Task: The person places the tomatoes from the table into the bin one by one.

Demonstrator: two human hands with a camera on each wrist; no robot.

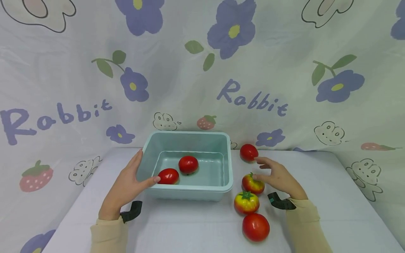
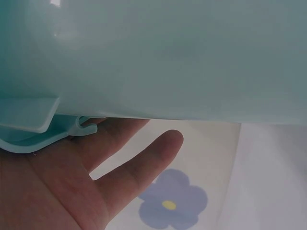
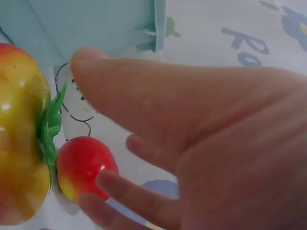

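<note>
My left hand (image 1: 126,184) grips the left side of a pale blue plastic bin (image 1: 190,194), thumb over the front rim and fingers along the outer wall. Inside the bin lie two red tomatoes, one (image 1: 168,176) by my thumb and another (image 1: 188,164) near the middle. My right hand (image 1: 280,178) hovers right of the bin with fingers spread and holds nothing. Its fingertips reach toward a red tomato (image 1: 249,152) at the back. The thumb overlaps a yellow-red tomato (image 1: 252,185) with a green stem top in the head view.
Nearer the front, another yellow-red tomato (image 1: 246,203) and a large red tomato (image 1: 256,227) continue the row right of the bin. A white cloth covers the table (image 1: 183,228). Behind it hangs a printed curtain (image 1: 177,88) with flowers and rabbits.
</note>
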